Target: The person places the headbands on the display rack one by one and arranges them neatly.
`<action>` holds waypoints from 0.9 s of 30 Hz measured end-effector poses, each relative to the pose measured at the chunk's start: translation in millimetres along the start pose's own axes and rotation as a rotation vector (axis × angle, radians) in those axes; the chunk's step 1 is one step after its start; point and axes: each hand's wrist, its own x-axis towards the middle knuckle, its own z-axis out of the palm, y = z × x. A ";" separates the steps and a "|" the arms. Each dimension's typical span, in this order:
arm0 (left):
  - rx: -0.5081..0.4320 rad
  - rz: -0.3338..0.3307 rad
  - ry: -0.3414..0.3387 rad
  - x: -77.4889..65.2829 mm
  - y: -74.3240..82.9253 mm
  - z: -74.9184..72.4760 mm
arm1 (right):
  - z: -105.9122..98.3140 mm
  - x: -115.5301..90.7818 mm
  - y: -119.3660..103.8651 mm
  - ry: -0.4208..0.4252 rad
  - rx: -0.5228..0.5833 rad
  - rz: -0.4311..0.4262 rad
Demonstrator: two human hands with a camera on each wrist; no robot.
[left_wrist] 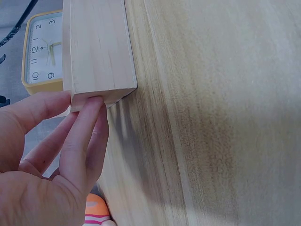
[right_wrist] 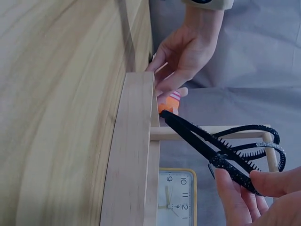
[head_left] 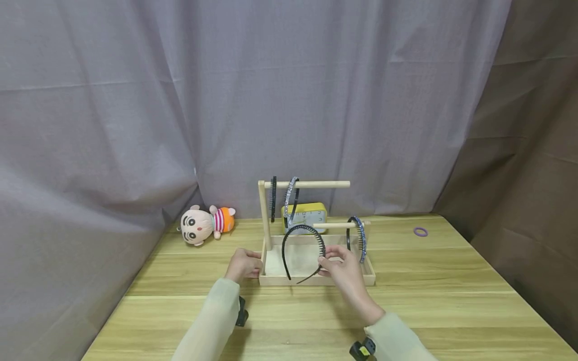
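A wooden rack point(head_left: 317, 282) with a shallow tray base and two horizontal rods stands on the table. My left hand point(head_left: 244, 264) holds the tray's left end, thumb at the upper rim and fingers against the outer face point(left_wrist: 87, 101). In front of the tray, my right hand point(head_left: 344, 271) pinches one side of a black toothed headband point(head_left: 303, 228) between thumb and fingers, its open ends pointing down. On the upper rod point(head_left: 322, 184) hang a black headband point(head_left: 273, 199) and a silver glittery headband point(head_left: 291, 198). A blue glittery headband point(head_left: 362, 240) hangs from the lower rod point(head_left: 338, 225).
Behind the rack stands a yellow clock point(head_left: 319, 206). A plush doll point(head_left: 198, 225) with an orange and striped body lies to the left. On the right side of the table lies a purple hair tie point(head_left: 420, 231). Grey curtains point(head_left: 280, 100) hang behind the table.
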 end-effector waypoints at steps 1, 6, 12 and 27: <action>-0.001 -0.001 0.000 -0.1 0.2 0.0 | 0.2 1.3 0.0 0.006 -0.004 -0.002; -0.015 -0.002 -0.006 -0.3 0.3 0.7 | -0.6 6.4 0.6 0.027 -0.007 -0.016; -0.019 0.001 -0.007 -0.5 0.2 0.6 | -2.7 10.1 1.2 0.048 -0.026 -0.025; -0.001 0.000 -0.004 -1.1 0.3 0.2 | -10.7 14.8 4.3 0.091 -0.061 -0.058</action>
